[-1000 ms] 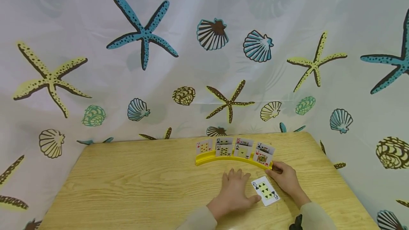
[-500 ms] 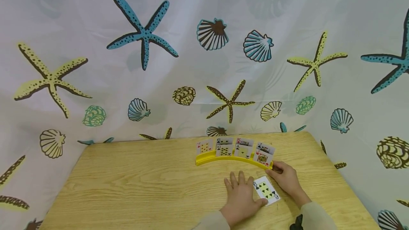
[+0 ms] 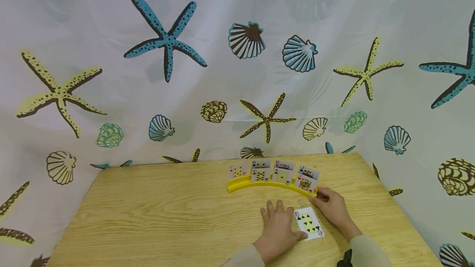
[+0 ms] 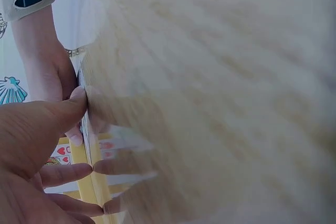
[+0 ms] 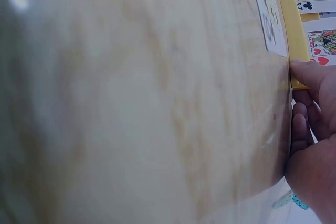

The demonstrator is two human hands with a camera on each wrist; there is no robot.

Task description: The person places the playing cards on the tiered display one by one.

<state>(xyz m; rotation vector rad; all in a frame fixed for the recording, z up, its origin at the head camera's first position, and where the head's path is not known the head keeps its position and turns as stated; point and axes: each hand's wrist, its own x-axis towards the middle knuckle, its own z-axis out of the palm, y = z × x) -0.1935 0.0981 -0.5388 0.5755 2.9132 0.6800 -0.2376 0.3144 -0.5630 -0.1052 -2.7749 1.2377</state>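
Note:
A six of clubs playing card (image 3: 309, 223) lies face up on the wooden table between the hands. My left hand (image 3: 277, 229) rests on the table to its left, fingers spread and fairly straight. Its thumb (image 4: 73, 107) touches the card's near left edge. Behind the card stands a curved yellow card holder (image 3: 245, 184), with several cards upright in two rows. My right hand (image 3: 332, 208) grips the holder's right end; in the right wrist view its thumb (image 5: 308, 73) presses the yellow end and some fingers are curled below it.
In the holder, a seven of diamonds (image 3: 237, 170) stands at the left and a jack of hearts (image 3: 305, 183) at the front right. A curtain (image 3: 222, 73) with starfish and shells hangs behind the wooden table (image 3: 156, 213) and along its sides.
My left hand has moved right and its thumb has come onto the card. The card has turned slightly, standing a little straighter. The right hand and the holder have stayed put.

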